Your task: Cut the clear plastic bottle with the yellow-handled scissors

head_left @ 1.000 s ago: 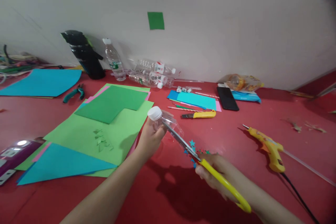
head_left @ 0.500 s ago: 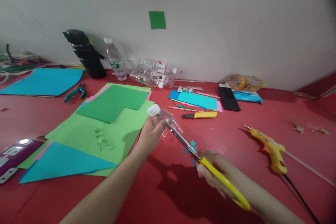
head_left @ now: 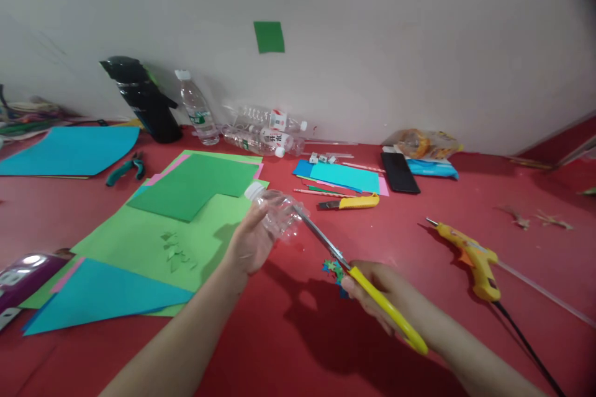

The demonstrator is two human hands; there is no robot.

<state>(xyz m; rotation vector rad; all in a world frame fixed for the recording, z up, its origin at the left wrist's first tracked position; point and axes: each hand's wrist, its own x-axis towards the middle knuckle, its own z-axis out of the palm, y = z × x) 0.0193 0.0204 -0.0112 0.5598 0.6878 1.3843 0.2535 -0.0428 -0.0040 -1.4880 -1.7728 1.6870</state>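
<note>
My left hand (head_left: 251, 239) is closed around the clear top part of a plastic bottle (head_left: 282, 214), its white cap pointing up and left. In my right hand (head_left: 382, 298) is a pair of scissors (head_left: 323, 239) with yellow handles, the fingers wrapped round the grips. The blade tips reach the bottle's cut edge; whether they bite into the plastic I cannot tell. Small paper stars (head_left: 333, 270) in green, blue and red lie on the table just behind the scissors, partly hidden by them.
Left of my hands lie green paper sheets (head_left: 195, 183), a folded blue sheet (head_left: 102, 294) and pliers (head_left: 125, 169). Behind are a yellow utility knife (head_left: 349, 202), plastic bottles (head_left: 254, 139) and a phone (head_left: 400, 172). A corded yellow glue gun (head_left: 470, 257) lies to the right.
The bottle piece has turned in my left hand, which has shifted left and opened its grip to show more of the plastic. The scissors tips have moved out to its edge.
</note>
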